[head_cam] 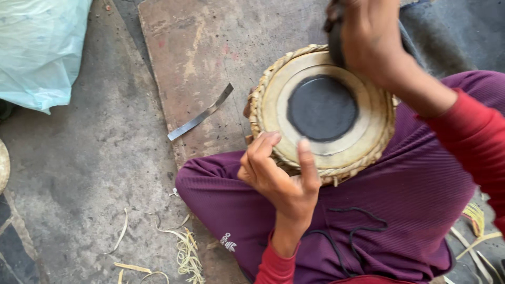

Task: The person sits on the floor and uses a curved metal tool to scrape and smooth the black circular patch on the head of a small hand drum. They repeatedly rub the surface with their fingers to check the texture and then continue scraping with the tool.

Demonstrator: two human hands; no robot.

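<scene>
We had the small hand drum [322, 113] resting in our lap, its round skin face turned up toward the camera, with the black circular patch [322, 108] at its middle and a braided ring around the rim. Our left hand [279, 173] sat at the near edge of the drum, thumb pressed up onto the pale skin and fingers curled over the braid, so its grip was closed on the rim. Our right hand [365, 37] was at the far right edge, above the drumhead, its grip wrapped around a dark rounded object [334, 39] whose kind we could not tell. From that hand the black patch lay toward us and slightly left, close by, and the right hand was the nearer to it from above. A thin metal strip [201, 113] lay well apart on the floor to the left.
</scene>
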